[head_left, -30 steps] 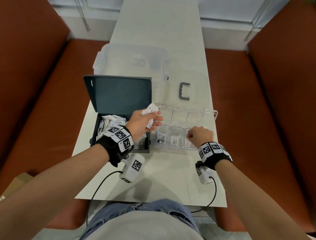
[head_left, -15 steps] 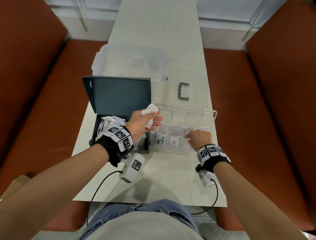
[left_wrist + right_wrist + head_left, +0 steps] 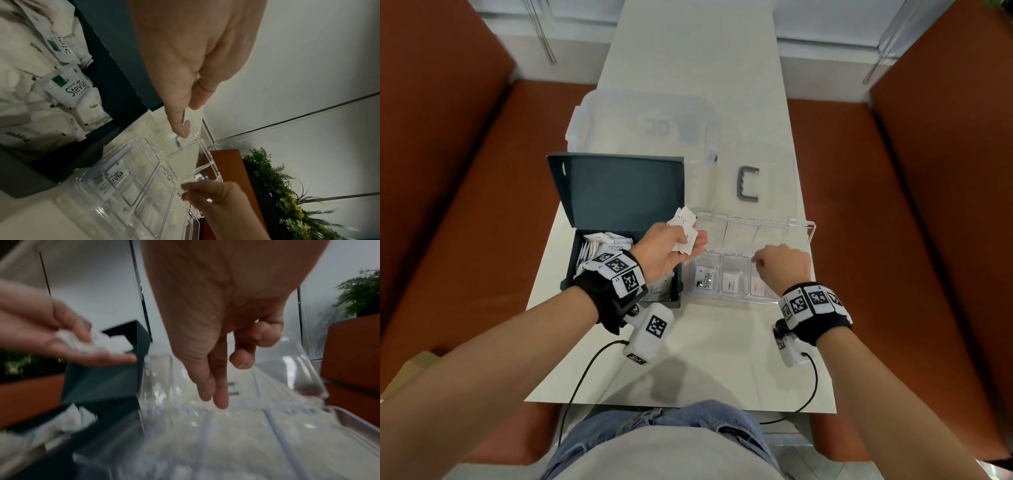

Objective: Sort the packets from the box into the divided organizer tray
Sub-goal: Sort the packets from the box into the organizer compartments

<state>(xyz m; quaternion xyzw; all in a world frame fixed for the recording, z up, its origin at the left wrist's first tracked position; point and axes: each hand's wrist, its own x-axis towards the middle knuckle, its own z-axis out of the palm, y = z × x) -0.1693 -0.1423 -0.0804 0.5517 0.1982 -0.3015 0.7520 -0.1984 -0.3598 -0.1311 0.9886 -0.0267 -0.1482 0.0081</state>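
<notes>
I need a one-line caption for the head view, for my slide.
Left hand holds packets over the box; right hand hovers above the tray.

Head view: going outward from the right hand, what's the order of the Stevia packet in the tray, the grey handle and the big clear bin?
From the right hand:
1. Stevia packet, in the tray's left compartment, just left of the hand.
2. Grey handle, on the table beyond the tray.
3. Clear bin, farthest back, to the left.

white table (image 3: 698, 85) | on it: dark box (image 3: 619, 192), clear organizer tray (image 3: 804, 228), clear bin (image 3: 592, 123), grey handle (image 3: 748, 185)
</notes>
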